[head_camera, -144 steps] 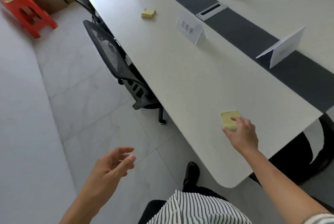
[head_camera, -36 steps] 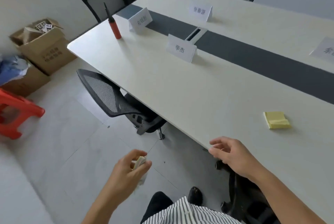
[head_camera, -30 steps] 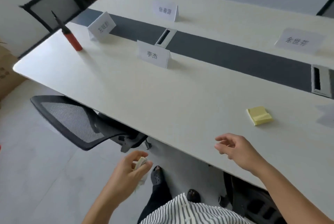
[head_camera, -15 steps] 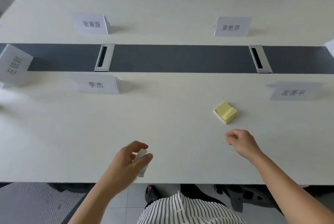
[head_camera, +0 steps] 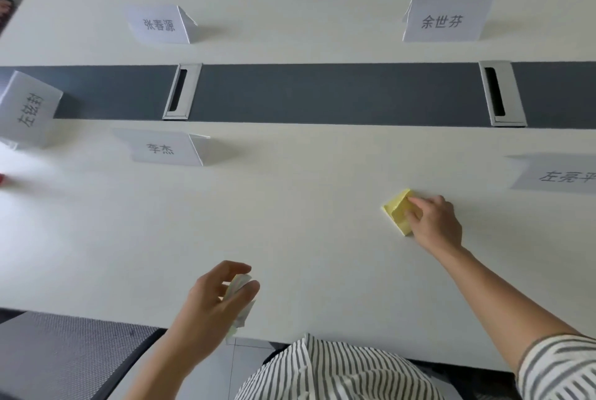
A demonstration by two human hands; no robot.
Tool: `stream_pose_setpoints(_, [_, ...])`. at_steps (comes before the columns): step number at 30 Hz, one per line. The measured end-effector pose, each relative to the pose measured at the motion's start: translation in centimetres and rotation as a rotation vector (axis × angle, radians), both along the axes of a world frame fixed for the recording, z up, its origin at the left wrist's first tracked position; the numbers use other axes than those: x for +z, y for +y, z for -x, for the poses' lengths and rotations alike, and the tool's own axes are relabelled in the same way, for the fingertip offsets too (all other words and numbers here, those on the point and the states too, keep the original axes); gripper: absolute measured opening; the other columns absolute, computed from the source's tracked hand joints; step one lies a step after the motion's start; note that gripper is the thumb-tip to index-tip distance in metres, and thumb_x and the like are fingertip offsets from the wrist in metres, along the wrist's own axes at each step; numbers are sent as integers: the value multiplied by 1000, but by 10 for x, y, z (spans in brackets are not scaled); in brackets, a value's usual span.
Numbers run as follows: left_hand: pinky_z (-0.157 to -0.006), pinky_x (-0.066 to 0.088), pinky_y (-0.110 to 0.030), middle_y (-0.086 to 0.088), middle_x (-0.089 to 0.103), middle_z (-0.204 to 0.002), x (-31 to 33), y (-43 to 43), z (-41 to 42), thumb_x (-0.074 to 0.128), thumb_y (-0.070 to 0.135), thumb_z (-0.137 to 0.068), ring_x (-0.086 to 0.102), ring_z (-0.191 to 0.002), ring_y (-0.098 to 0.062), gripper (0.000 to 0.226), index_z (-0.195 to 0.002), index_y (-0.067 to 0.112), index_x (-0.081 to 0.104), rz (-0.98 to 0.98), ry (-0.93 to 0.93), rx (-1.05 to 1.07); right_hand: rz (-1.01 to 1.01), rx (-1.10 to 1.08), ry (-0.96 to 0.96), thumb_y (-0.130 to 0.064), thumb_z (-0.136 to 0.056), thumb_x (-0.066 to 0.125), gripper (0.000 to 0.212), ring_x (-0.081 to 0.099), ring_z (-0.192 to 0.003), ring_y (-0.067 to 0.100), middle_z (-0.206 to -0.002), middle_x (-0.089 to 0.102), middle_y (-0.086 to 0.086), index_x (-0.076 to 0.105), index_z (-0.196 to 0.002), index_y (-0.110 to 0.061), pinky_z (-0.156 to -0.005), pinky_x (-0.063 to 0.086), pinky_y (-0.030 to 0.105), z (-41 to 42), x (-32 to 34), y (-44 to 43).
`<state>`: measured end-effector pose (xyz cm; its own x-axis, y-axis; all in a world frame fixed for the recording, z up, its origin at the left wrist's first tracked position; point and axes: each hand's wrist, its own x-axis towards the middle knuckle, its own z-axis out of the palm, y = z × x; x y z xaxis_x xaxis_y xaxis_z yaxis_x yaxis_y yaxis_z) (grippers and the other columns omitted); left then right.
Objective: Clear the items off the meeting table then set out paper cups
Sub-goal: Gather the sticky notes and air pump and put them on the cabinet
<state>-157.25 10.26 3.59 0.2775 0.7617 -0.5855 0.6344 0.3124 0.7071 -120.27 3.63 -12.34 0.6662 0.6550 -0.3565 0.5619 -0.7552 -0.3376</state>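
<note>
A yellow sticky-note pad (head_camera: 397,210) lies on the white meeting table (head_camera: 290,212), right of the middle. My right hand (head_camera: 435,223) rests on the pad, fingers curled over its right side. Near the table's front edge my left hand (head_camera: 214,306) is closed around a pale sticky-note pad (head_camera: 238,286), whose edges show between thumb and fingers. No paper cups are in view.
White name cards stand on the table: one at front left (head_camera: 164,148), one at far left (head_camera: 27,109), two at the back (head_camera: 161,25) (head_camera: 446,20), one at the right edge (head_camera: 561,175). Two cable hatches (head_camera: 181,91) (head_camera: 500,93) sit in the dark strip. A mesh chair (head_camera: 74,354) stands at lower left.
I have turned to face the table squarely. My right hand has reached forward and landed on the yellow pad. My left hand keeps hold of the pale pad.
</note>
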Motion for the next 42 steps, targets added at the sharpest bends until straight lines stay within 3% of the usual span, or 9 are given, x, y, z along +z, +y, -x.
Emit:
stream_pose_setpoints(4, [-51,46,-14,-4,69,-88,2,-3,-13,63,43,-70,63,-66,-1,35,-101,24,65,-15,21,-14,73,48,13,-41,-82,68,54,39,-125,33,-134,46,7,53,-131,-26,-95,41,44,0,-2,23])
stream_pose_setpoints(9, [-52,47,-15,-5,69,-88,2,-9,-13,63,43,-70,63,-68,-5,36,-100,24,65,-26,37,19,180,4,117,-50,-71,76,77,50,-117,35,-129,50,13,42,-134,-22,-90,43,38,1,-2,39])
stream_pose_setpoints(14, [-54,47,-14,0,70,-86,3,-20,-9,63,42,-70,63,-68,-3,33,-99,26,65,-52,22,71,131,-12,177,-36,-74,77,47,57,-108,31,-123,57,11,60,-112,-16,-76,39,31,10,-2,45])
stream_pose_setpoints(18, [-57,47,-18,2,69,-85,7,-31,4,60,39,-72,61,-67,-5,29,-98,28,65,-59,-6,125,13,8,244,-29,-82,71,22,55,-90,30,-112,60,10,58,-96,-16,-71,37,30,30,6,43])
stream_pose_setpoints(22, [-58,45,-20,-13,67,-91,11,-43,24,58,26,-78,59,-67,-10,22,-99,28,65,-67,-66,228,-208,-14,554,-24,-90,62,13,52,-87,25,-94,59,5,60,-94,-13,-66,38,30,67,40,47])
stream_pose_setpoints(25, [-66,50,-32,-11,69,-99,11,-55,46,56,26,-76,66,-88,-31,24,-97,33,65,-54,-160,350,-291,-24,767,-23,-91,59,11,48,-81,21,-80,55,0,63,-82,-17,-63,35,31,112,76,50])
stream_pose_setpoints(27, [-68,51,-38,-11,69,-101,13,-64,64,57,26,-72,66,-93,-34,29,-99,36,64,-65,-216,443,-286,5,926,-22,-91,57,14,48,-77,19,-80,54,1,63,-79,-19,-64,34,31,147,103,50])
stream_pose_setpoints(34, [-57,47,-34,-9,65,-75,33,-117,149,62,23,-67,59,-64,-21,23,-87,11,61,-108,-368,784,-210,421,1284,-8,-86,66,8,63,-71,10,-78,69,-1,69,-92,-12,-64,49,26,296,176,21])
stream_pose_setpoints(42, [-51,48,-32,-7,58,-67,47,-218,292,65,29,-83,56,-59,-21,20,-69,15,60,-197,-461,1041,12,728,1398,-21,-69,77,30,66,-73,19,-80,71,7,69,-94,-6,-63,53,28,494,194,-47])
